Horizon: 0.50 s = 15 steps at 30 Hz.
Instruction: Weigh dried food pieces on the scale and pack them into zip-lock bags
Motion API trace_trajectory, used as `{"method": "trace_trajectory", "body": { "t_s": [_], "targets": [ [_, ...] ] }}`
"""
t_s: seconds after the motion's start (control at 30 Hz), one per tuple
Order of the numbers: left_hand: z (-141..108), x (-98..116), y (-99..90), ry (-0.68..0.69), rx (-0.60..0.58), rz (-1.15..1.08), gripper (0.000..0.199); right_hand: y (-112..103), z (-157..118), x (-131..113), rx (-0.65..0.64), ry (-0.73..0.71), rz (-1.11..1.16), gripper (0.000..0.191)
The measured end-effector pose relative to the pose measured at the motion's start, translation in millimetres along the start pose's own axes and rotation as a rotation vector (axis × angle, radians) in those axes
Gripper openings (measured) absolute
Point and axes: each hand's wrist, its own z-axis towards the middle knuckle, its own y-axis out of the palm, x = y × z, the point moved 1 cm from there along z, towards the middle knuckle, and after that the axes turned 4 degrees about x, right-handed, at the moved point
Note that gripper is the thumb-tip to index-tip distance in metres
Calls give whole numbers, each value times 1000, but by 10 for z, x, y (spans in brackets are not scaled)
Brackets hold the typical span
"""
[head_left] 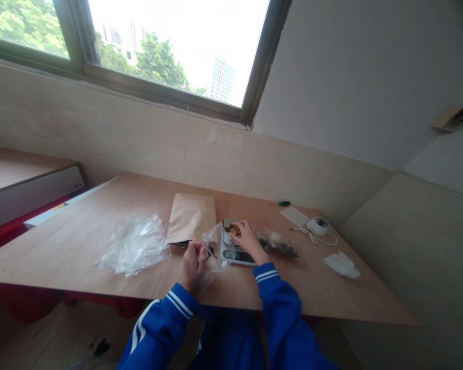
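Observation:
My left hand (pixel 194 263) is closed on the edge of a clear zip bag (pixel 216 249), which hangs open in front of the scale. Small brown pieces (pixel 235 229) lie on the dark plate of a white digital scale (pixel 244 257). Over that plate is my right hand (pixel 247 237), its fingers bent around a brown piece. A brown paper pouch (pixel 192 216) lies behind my left hand. To the right of the scale rests a clear bag with dark and pale contents (pixel 281 244).
A pile of clear zip bags (pixel 137 245) lies at the left. On the right are a white round device (pixel 317 226) with a cable, a white card (pixel 294 216), a green-handled tool (pixel 284 204) and crumpled white material (pixel 342 264).

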Motion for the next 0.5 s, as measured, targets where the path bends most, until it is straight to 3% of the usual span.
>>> {"method": "trace_trajectory", "body": {
  "t_s": [0.5],
  "targets": [
    [17,20,-3,52,10,3,9,-42,-77,-28,96,0,116,28]
  ]
}}
